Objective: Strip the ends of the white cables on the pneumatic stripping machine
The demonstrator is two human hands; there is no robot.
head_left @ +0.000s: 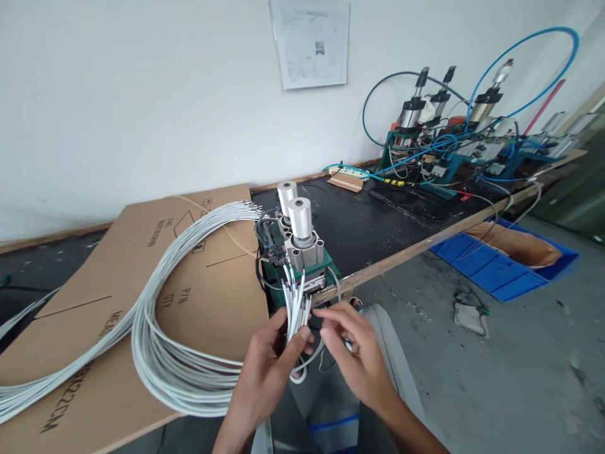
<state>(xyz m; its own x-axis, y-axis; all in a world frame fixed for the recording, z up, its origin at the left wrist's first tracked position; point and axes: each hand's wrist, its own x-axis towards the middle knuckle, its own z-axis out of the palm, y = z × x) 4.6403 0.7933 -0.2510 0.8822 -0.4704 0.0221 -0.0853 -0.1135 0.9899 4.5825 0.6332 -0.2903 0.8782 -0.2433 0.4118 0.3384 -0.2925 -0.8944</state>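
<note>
My left hand (269, 359) is closed round a bundle of white cables (296, 309), their cut ends pointing up and showing small coloured wire tips. The cables loop back under that hand into a large coil on the left. My right hand (352, 347) is just right of the bundle, fingers bent, with thumb and index finger apart. Its index fingertip is at the edge of the cable ends; I cannot tell whether it touches. Directly beyond both hands stands a small pneumatic machine (309, 255) with two knurled silver knobs on a green base.
Under the cable coil lies a printed cardboard sheet (198, 309). More machines with blue air hoses (439, 145) stand at the far right of the black bench (368, 221). A power strip (350, 171) lies near the wall. A blue bin (501, 271) is on the floor at right.
</note>
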